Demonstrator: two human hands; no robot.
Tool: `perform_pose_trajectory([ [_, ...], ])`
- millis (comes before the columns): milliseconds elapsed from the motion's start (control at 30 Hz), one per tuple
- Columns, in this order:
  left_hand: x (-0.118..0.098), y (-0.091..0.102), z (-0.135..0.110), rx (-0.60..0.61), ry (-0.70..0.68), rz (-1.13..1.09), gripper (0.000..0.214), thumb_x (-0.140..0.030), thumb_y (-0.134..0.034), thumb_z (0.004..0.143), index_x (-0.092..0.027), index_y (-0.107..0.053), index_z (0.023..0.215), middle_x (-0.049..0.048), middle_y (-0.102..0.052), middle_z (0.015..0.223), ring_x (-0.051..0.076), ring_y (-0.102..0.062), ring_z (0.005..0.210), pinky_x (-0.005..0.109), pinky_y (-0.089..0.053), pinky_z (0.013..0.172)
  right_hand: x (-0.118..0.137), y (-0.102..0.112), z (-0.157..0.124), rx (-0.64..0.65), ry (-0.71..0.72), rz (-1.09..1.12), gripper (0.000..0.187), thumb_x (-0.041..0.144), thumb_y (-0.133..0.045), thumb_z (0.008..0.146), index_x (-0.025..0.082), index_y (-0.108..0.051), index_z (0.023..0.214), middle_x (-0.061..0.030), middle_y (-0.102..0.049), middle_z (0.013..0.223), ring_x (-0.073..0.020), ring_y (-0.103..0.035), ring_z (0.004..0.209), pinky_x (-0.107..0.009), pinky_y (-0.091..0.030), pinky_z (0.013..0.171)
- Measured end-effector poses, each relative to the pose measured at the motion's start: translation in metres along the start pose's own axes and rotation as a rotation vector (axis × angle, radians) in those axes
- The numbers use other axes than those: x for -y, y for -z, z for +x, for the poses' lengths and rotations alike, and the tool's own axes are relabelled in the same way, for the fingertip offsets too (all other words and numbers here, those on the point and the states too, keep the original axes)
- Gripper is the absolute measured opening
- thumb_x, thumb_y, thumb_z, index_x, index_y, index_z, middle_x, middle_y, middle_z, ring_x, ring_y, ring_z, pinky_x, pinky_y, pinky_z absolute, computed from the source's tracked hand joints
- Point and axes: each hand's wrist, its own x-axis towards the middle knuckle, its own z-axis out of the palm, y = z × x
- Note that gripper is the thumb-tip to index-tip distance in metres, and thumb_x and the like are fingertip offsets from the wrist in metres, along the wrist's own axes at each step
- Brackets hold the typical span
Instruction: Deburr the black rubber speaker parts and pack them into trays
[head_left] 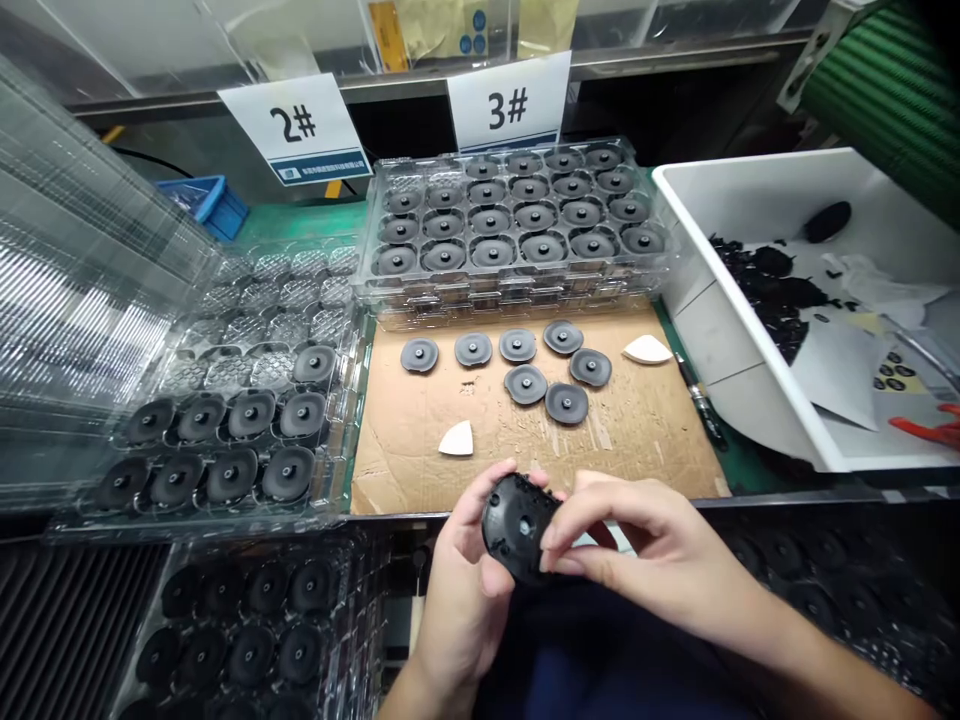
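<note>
You hold the black disc [517, 525] between your two hands, just off the near edge of the cardboard sheet [397, 440] on the worktop [285, 220]. Your left hand [466, 575] cups its left side, fingers curled behind and thumb along the near edge. Your right hand [645, 525] has thumb and forefinger pinched together at its right edge; you cannot tell whether they grip the rim or a small part there. The disc's face is turned up toward you. Farther off, beyond your hands, seven gray discs [566, 404] lie apart from it on the cardboard, with one white piece [457, 439] nearer, just beyond your left hand.
</note>
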Motion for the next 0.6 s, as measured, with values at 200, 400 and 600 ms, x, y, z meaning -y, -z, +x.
perform_pose_trajectory([
  [200,-0.004,0.001,0.001,0.015,0.038,0.116,0.072,-0.052,-0.079,0.046,-0.025,-0.064,0.111,0.0077,-0.069,0.105,0.027,-0.062,0.102,0.035,-0.048,0.092,0.006,0.007,0.007,0.119,-0.056,0.111,0.008,0.013,-0.069,0.076,0.019,-0.071,0.08,0.0019,-0.067,0.072,-0.008,-0.057,0.065,-0.017,-0.043,0.058],
  [400,-0.002,0.004,0.0,0.001,0.046,0.141,0.067,-0.044,-0.082,0.047,-0.025,-0.066,0.109,0.0071,-0.07,0.104,0.027,-0.061,0.105,0.037,-0.045,0.097,0.002,0.008,0.006,0.188,-0.146,0.196,0.012,0.008,-0.062,0.079,0.017,-0.067,0.071,0.0017,-0.066,0.073,-0.0081,-0.061,0.07,-0.017,-0.047,0.068],
  [600,-0.001,0.004,0.003,0.044,0.029,0.092,0.067,-0.044,-0.081,0.049,-0.025,-0.065,0.111,0.0085,-0.069,0.107,0.026,-0.064,0.099,0.036,-0.048,0.092,-0.007,0.003,0.0,0.055,-0.24,0.302,0.007,0.02,-0.07,0.075,0.017,-0.067,0.07,-0.0004,-0.069,0.071,-0.01,-0.063,0.067,-0.019,-0.047,0.063],
])
